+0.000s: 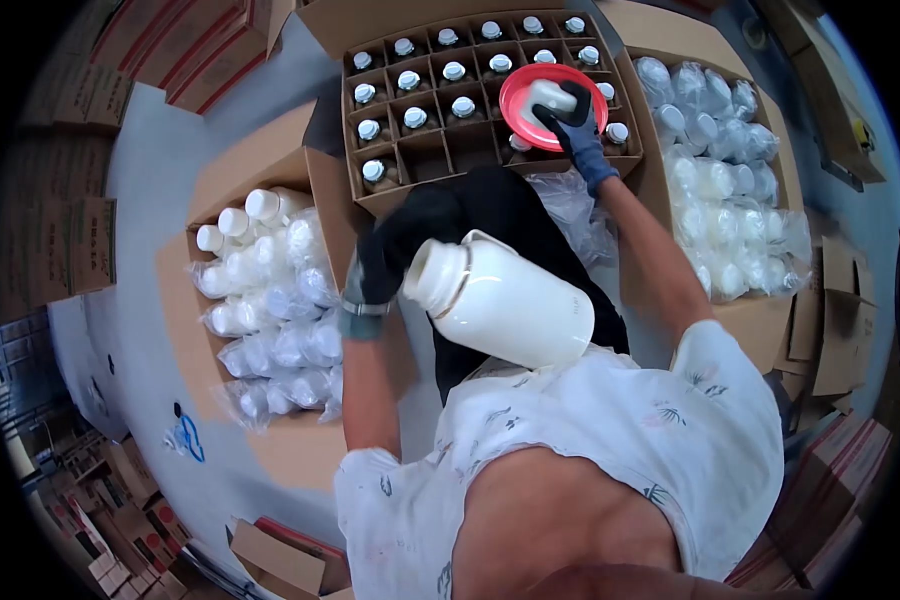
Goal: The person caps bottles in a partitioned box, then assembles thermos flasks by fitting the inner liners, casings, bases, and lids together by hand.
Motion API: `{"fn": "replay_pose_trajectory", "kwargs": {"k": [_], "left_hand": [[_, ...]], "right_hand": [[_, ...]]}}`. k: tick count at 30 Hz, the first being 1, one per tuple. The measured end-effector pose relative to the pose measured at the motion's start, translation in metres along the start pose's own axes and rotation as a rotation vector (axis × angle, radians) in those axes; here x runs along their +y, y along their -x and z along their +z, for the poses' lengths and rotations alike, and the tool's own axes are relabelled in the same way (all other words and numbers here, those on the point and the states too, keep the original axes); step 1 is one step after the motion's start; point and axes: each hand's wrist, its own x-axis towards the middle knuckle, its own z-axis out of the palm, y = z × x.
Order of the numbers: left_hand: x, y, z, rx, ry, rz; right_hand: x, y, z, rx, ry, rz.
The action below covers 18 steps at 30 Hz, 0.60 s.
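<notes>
A large glossy white bottle [515,305] lies tilted across my lap, its neck pointing left. Beside that neck is my left hand [380,255] in a dark glove; its fingers merge with the black trousers and blur. My right hand [573,122], in a blue and black glove, reaches into a red basin [512,97]. Its fingers are closed on a white, pad-like thing [550,97] whose exact kind I cannot make out. The basin rests on top of a divided carton [370,208] with several white-capped bottles [414,117] standing in its compartments.
On the left, an open carton [180,275] holds several white bottles [255,270], many in clear plastic. At right, another open carton [760,325] holds more wrapped bottles [715,180]. Loose clear plastic [575,215] lies between. Stacked boxes [60,245] line the left side.
</notes>
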Motion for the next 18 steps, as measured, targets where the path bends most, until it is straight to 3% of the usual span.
{"fn": "replay_pose_trajectory", "kwargs": {"k": [2,3,5,6,9,10,11,12,13,14,16,18], "left_hand": [[0.016,0.015,0.035,-0.026,-0.659,-0.090],[0.016,0.024,0.038,0.051,-0.794,-0.167],[0.014,0.039,0.036,0.217,-1.062,-0.317],[0.012,0.048,0.038,0.255,-1.046,-0.303],[0.004,0.073,0.043,0.447,-1.000,-0.203],[-0.003,0.081,0.048,0.564,-0.973,-0.136],[-0.015,0.096,0.042,0.381,-1.506,0.059],[-0.029,0.098,0.045,0.479,-1.522,0.084],[-0.050,0.096,0.056,0.583,-1.535,0.117],[-0.070,0.093,0.069,0.688,-1.545,0.149],[-0.072,0.093,0.069,0.756,-1.089,-0.034],[-0.059,0.081,0.064,0.833,-0.697,-0.138]], "right_hand": [[0.042,0.003,-0.023,-0.067,0.400,0.211],[0.054,0.004,-0.029,-0.082,0.386,0.283],[0.079,0.002,-0.036,-0.103,0.535,0.195],[0.062,-0.001,-0.034,-0.113,0.605,0.154],[-0.027,0.009,-0.053,-0.265,0.225,0.124],[-0.077,0.022,-0.062,-0.367,-0.046,0.251],[-0.122,0.039,-0.072,-0.463,-0.322,0.383],[-0.148,0.052,-0.082,-0.618,-0.384,0.223],[-0.161,0.069,-0.078,-0.703,-0.700,0.328],[-0.196,0.073,-0.077,-0.743,-0.770,0.257],[-0.217,0.070,-0.060,-0.517,-0.607,0.168],[-0.207,0.054,-0.058,-0.597,-0.241,-0.036]]}}
